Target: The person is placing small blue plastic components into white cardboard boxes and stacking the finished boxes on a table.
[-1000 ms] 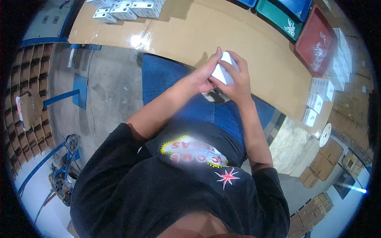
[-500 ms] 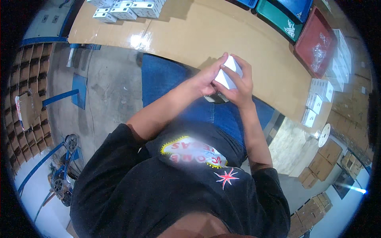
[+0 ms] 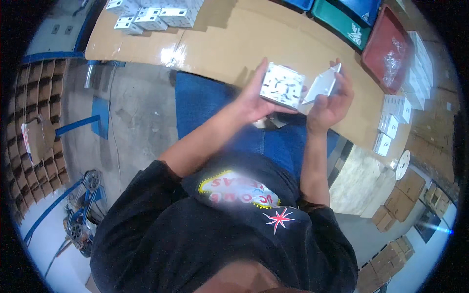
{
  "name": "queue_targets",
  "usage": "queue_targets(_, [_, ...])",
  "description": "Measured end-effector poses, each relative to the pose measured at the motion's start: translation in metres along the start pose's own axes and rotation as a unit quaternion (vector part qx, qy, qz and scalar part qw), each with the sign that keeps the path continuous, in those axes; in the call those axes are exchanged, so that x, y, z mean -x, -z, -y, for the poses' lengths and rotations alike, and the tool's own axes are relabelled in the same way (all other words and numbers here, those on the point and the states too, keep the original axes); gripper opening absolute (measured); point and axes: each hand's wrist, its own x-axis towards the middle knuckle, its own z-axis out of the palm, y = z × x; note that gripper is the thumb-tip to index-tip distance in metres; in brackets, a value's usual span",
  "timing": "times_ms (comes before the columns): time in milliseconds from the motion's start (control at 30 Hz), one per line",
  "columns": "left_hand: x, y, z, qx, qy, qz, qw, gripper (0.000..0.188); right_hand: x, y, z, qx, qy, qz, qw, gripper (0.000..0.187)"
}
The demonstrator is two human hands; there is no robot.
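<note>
Over the near edge of the table, my left hand (image 3: 250, 101) is closed around a square white plastic casing (image 3: 283, 85), its slotted, patterned face turned up. A thin white cover plate (image 3: 321, 85), tilted on edge, is pinched in my right hand (image 3: 331, 108) with the thumb on its inner side. The plate is apart from the casing's face, just to its right. Beneath my hands, a partly hidden white and dark item (image 3: 270, 122) lies on my lap; its kind I cannot make out.
White boxes (image 3: 178, 18) are stacked at the far left of the cardboard-covered table (image 3: 224, 53). Far right stand a green tray (image 3: 337, 24) with small white parts, a blue tray (image 3: 364, 10) and a red tray (image 3: 378, 49) with clear bags. More white boxes (image 3: 388, 126) line the right edge.
My hands have moved apart. The white thing they held together has come open: the cover went right in my right hand, and the casing's patterned face now shows in my left.
</note>
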Motion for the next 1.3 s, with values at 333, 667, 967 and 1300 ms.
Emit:
queue_targets(333, [-0.050, 0.048, -0.038, -0.430, -0.167, -0.131, 0.877, 0.049, 0.022, 0.092, -0.068, 0.022, -0.257, 0.035, 0.965, 0.061])
queue_targets(667, [-0.050, 0.049, -0.044, -0.782, -0.265, -0.116, 0.552, 0.116, 0.006, 0.107, -0.053, 0.272, -0.247, 0.212, 0.906, 0.089])
queue_targets(967, [-0.059, 0.058, -0.036, -0.832, -0.302, -0.144, 0.442, 0.103, 0.011, 0.111, -0.071, 0.356, -0.212, 0.266, 0.870, 0.086])
queue_targets(1300, [-0.057, 0.055, -0.025, -0.822, -0.296, -0.177, 0.453, 0.101, 0.013, 0.110, -0.068, 0.371, -0.219, 0.264, 0.863, 0.084])
